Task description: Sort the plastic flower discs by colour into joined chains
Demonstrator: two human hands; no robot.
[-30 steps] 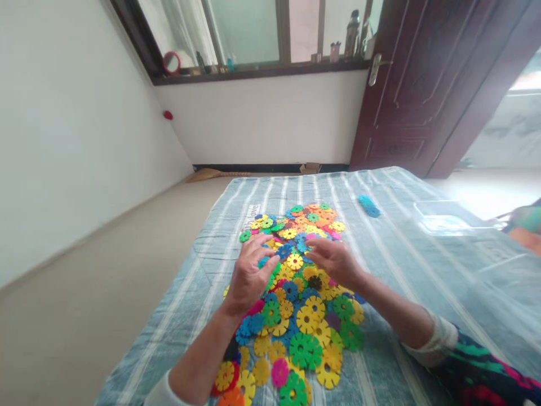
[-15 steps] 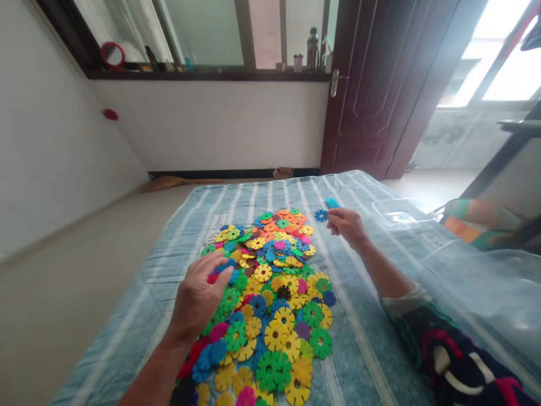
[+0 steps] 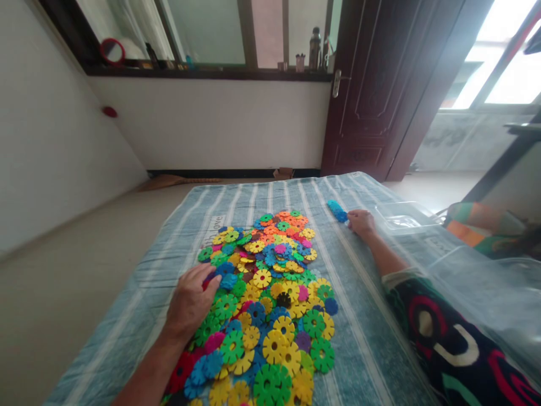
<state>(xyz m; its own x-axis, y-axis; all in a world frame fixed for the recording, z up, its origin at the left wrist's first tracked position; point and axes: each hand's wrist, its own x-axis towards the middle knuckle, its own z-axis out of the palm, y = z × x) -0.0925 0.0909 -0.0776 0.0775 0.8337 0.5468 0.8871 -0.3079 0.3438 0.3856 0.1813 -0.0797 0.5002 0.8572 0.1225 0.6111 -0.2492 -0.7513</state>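
Now the right hand (image 3: 362, 223) is out on the striped cloth (image 3: 355, 316), thumb and fingertips pinching a dark blue disc (image 3: 344, 217) at the near end of a short row of lighter blue discs (image 3: 335, 207). Over on the other side, the left hand (image 3: 190, 296) rests at the left edge of the big multicoloured pile (image 3: 284, 300), its fingers loosely curved, thumb parted from them, blue discs just beside the tips. The row lies apart from the pile, and a clear plastic box (image 3: 406, 223) sits to its right.
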